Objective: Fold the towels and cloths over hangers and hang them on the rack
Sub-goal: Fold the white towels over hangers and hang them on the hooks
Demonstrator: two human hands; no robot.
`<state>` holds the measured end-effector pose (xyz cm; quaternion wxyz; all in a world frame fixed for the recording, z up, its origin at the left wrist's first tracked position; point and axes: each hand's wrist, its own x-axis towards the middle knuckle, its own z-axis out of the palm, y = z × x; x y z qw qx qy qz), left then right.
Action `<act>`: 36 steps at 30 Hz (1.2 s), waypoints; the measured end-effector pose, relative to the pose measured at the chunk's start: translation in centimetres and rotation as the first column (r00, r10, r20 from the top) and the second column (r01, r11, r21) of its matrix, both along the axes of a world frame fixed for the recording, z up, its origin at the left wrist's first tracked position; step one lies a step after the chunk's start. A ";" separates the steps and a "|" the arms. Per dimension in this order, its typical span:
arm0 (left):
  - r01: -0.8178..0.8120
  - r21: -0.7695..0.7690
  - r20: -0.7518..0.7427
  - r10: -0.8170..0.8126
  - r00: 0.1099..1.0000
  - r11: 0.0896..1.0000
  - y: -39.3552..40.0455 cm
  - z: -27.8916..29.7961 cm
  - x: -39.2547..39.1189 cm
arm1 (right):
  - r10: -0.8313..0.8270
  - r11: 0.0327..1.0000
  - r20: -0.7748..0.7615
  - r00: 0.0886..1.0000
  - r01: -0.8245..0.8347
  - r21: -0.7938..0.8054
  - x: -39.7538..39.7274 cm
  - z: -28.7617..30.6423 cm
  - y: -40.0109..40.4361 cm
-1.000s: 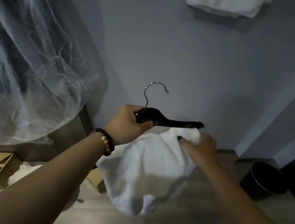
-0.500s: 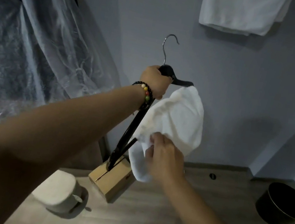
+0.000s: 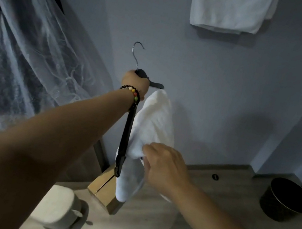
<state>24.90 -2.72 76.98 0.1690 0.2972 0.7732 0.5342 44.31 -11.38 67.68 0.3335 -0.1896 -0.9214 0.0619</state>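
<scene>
My left hand grips a black hanger at its neck, just under the metal hook, and holds it up in front of the grey wall. One arm of the hanger points down toward me. A white towel is draped over the hanger and hangs below it. My right hand pinches the towel's lower part, with fingers curled into the cloth. Another white towel hangs high on the wall at the top right; its support is out of view.
Clear plastic sheeting covers dark things on the left. On the wooden floor lie a cardboard box, a pale round stool and a black bin at the right.
The hanger swung up from level to hanging with one arm pointing down. My right hand slid from the towel's top to its lower part and keeps hold of it.
</scene>
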 end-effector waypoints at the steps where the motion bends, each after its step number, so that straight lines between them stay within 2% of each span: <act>1: -0.009 -0.002 0.020 0.009 1.000 1.000 -0.1 -0.1 -0.3 | 0.016 1.000 0.004 1.000 -0.016 -0.006 0.4 -0.6 -0.4; 4: 0.025 -0.001 0.105 -0.024 0.994 1.000 -0.7 -0.7 -0.4 | 0.128 0.991 0.101 0.987 -0.124 -0.046 0.7 -1.8 -1.4; 7: 0.151 -0.007 0.096 -0.149 0.984 0.989 -1.8 -0.8 0.7 | 0.197 0.963 0.245 0.949 -0.140 -0.231 0.6 -1.3 -0.2; 8: 0.195 -0.004 0.071 -0.194 0.978 0.981 -2.3 -0.6 1.0 | 0.177 0.933 0.183 0.967 -0.107 -0.343 0.7 -0.7 0.7; 9: 0.235 0.005 0.048 -0.235 0.971 0.972 -2.8 -0.3 1.1 | 0.111 0.881 0.048 0.993 -0.076 -0.467 0.9 0.1 1.8; 10: 0.273 0.017 0.032 -0.273 0.961 0.962 -3.3 0.2 1.1 | -0.015 0.824 -0.102 0.995 -0.046 -0.565 1.2 0.6 3.6; 11: 0.309 0.033 0.024 -0.310 0.950 0.950 -3.9 0.8 1.1 | -0.166 0.773 -0.190 0.968 0.008 -0.634 1.3 1.1 5.5; 12: 0.345 0.047 0.018 -0.346 0.938 0.938 -4.5 1.4 1.0 | -0.290 0.711 -0.183 0.939 0.084 -0.698 1.5 1.6 7.4; 13: 0.377 0.058 0.008 -0.378 0.926 0.924 -5.0 2.1 1.0 | -0.361 0.637 -0.110 0.926 0.158 -0.754 1.8 1.8 9.4; 15: 0.430 0.062 -0.034 -0.429 0.903 0.901 -5.9 3.4 1.0 | -0.378 0.489 0.019 0.926 0.217 -0.845 2.4 1.6 12.4; 17: 0.465 0.053 -0.074 -0.461 0.884 0.884 -6.6 4.6 1.0 | -0.348 0.395 -0.044 0.936 0.104 -0.913 3.1 1.5 13.7; 20: 0.503 0.042 -0.112 -0.496 0.861 0.863 -7.4 5.6 0.5 | -0.301 0.379 -0.240 0.923 -0.115 -0.918 4.0 1.5 13.4; 22: 0.525 0.042 -0.118 -0.517 0.848 0.850 -7.8 5.9 0.3 | -0.302 0.352 -0.299 0.905 -0.185 -0.917 4.3 1.3 13.1; 27: 0.542 0.043 -0.138 -0.532 0.835 0.839 -8.1 6.0 0.9 | -0.352 0.402 -0.293 0.889 -0.139 -0.905 3.4 1.5 12.5; 29: 0.529 0.034 -0.155 -0.519 0.841 0.848 -8.0 5.8 1.1 | -0.366 0.488 -0.280 0.887 -0.073 -0.870 2.8 1.8 12.1; 32: 0.501 0.050 -0.165 -0.487 0.858 0.864 -7.8 5.5 0.8 | -0.429 0.677 -0.258 0.866 0.119 -0.727 2.3 2.9 11.6; 36: 0.437 0.118 -0.127 -0.423 0.897 0.892 -7.7 5.4 -0.3 | -0.464 0.768 -0.266 0.845 0.235 -0.595 2.4 4.6 12.0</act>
